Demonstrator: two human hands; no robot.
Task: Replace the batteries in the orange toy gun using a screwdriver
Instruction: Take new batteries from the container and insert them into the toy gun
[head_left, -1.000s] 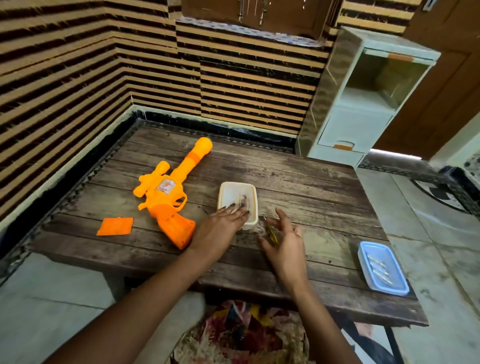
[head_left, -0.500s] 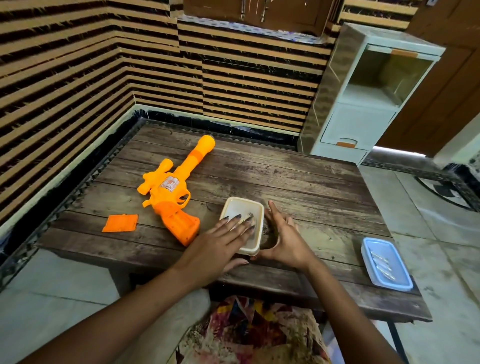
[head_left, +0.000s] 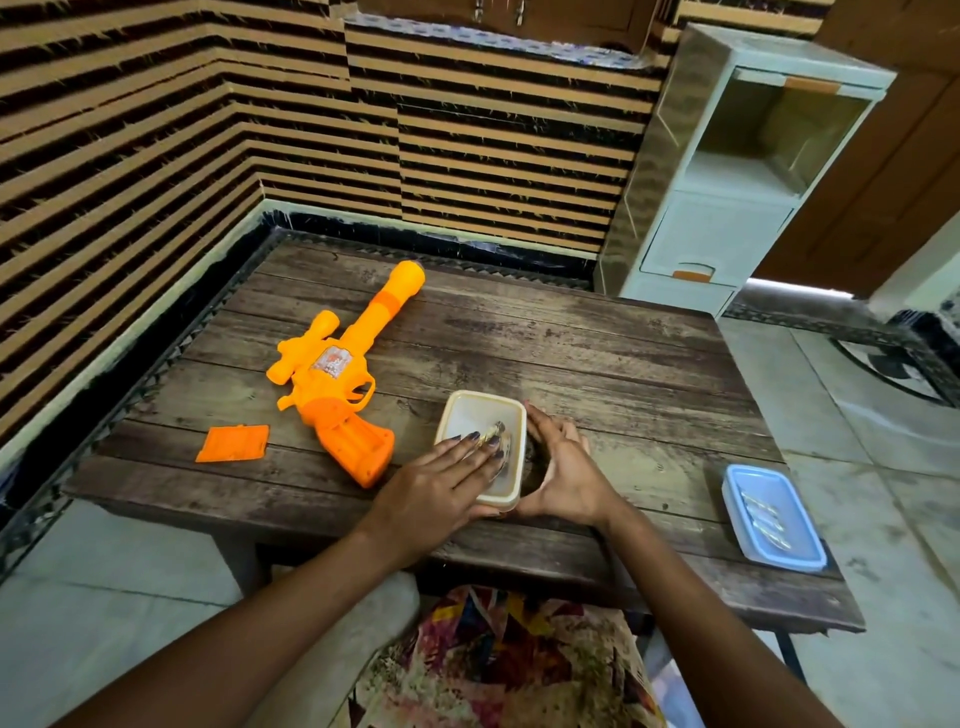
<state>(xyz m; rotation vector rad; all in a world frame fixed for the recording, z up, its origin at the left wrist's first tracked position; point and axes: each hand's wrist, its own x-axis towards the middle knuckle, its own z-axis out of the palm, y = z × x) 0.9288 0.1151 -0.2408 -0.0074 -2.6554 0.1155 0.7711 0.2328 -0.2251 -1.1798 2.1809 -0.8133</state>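
Note:
The orange toy gun (head_left: 332, 384) lies on the wooden table (head_left: 571, 358), barrel pointing away, its open grip end toward me. Its flat orange battery cover (head_left: 232, 443) lies separately to the left. A cream container (head_left: 480, 399) sits near the front edge with batteries (head_left: 496, 431) inside. My left hand (head_left: 436, 493) lies over the container with its fingertips on the batteries. My right hand (head_left: 566, 478) is pressed flat against the container's right side. The screwdriver is hidden.
A blue container (head_left: 737, 488) holding several batteries (head_left: 763, 519) sits at the table's front right corner. A pale drawer cabinet (head_left: 727, 234) stands behind the table on the right. Striped walls close in the left and far sides.
The cream container has slid toward the front edge. My right hand left the table, where the screwdriver lay under it, and now presses the container's side. My left fingers reached further in.

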